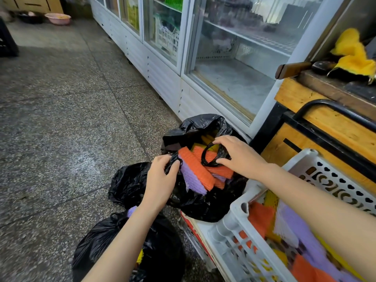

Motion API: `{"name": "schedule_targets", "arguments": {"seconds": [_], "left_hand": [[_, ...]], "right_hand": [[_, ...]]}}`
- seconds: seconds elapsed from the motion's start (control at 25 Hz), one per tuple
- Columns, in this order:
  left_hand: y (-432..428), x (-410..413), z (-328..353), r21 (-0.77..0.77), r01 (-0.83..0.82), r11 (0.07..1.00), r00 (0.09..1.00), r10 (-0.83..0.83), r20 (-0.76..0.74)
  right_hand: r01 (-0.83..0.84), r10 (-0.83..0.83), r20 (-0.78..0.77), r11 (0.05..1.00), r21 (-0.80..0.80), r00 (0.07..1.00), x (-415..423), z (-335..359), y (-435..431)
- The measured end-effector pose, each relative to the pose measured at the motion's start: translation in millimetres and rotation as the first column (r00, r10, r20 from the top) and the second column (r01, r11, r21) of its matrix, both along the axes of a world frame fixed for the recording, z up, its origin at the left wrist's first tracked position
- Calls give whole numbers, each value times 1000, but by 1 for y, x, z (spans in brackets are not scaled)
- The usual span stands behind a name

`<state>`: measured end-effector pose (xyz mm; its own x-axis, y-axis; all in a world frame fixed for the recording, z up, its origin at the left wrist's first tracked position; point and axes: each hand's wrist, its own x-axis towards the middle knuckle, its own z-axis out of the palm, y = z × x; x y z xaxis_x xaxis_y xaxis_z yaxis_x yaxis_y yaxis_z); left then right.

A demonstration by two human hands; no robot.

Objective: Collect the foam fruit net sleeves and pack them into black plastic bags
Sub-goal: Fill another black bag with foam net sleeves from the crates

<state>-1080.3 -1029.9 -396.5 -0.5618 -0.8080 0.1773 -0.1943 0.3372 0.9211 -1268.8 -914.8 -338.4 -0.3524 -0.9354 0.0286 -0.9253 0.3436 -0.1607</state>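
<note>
The glass-door cooler (pixel 162 78) stood behind the open black bag (pixel 203 206). The white crate (pixel 227 226) of loose sleeves (pixel 295 231) sat just right of it, and a second bag (pixel 130 180) just left. Orange and purple foam sleeves (pixel 195 169) filled the open bag's mouth. The left grip (pixel 160 180) pinched its near handle (pixel 173 162); the right grip (pixel 238 155) curled round the far handle loop (pixel 209 159).

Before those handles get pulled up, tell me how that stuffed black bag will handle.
Probably light for its bulk: the black bag is filled with foam net sleeves. Likely floppy, since its thin crinkled film sags around them. It may spill: sleeves stick out of the mouth between the left hand and right hand, each gripping a handle.
</note>
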Motion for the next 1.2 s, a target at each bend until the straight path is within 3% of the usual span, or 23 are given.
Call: {"name": "schedule_targets", "arguments": {"seconds": [0.08, 0.24, 0.36, 0.44, 0.52, 0.6, 0.68, 0.76, 0.84, 0.92, 0.96, 1.08, 1.2], "left_hand": [[1, -1, 0, 16, -1, 1000, 1000, 1, -2], [2, -6, 1, 31, 11, 999, 1000, -11, -1], [1, -9, -1, 48, 14, 999, 1000, -15, 11], [-1, -11, -1, 59, 17, 998, 1000, -18, 19], [-6, -15, 1, 39, 12, 999, 999, -13, 32], [-10, -22, 6, -8, -42, 999, 998, 42, 41], [-13, -31, 18, -56, -115, 992, 993, 116, 19], [-11, -41, 36, -120, -160, 980, 986, 153, -65], [-9, -50, 56, -134, -206, 969, 972, 187, -140], [-10, -58, 68, -143, -174, 974, 983, 165, -74], [-14, -61, 69, -166, -106, 980, 993, 114, 40], [-17, -67, 71, -171, 166, 971, 895, -76, 439], [-6, -69, 85, -224, 137, 965, 889, -20, 457]], "right_hand": [[-11, 18, -49, 989, 148, 999, -12, -6, 0], [13, 8, -68, 956, 294, 998, -17, -23, -15], [65, 117, -370, 893, 445, 922, -20, -33, -22], [55, 184, -484, 897, 438, 855, -24, -30, -19], [41, 91, -401, 950, 310, 912, -26, -18, -14], [127, -114, -142, 988, 83, 983, -22, -1, -7], [247, -235, 87, 955, -163, 968, -19, 27, 0], [353, -267, 248, 829, -434, 931, -24, 60, 4], [440, -258, 359, 588, -679, 897, -34, 95, 9], [472, -283, 382, 419, -776, 880, -47, 122, 19], [487, -313, 381, 421, -766, 870, -53, 129, 23], [535, -427, 324, 651, -538, 844, -68, 126, 38], [548, -492, 241, 759, -352, 836, -67, 112, 57]]}}
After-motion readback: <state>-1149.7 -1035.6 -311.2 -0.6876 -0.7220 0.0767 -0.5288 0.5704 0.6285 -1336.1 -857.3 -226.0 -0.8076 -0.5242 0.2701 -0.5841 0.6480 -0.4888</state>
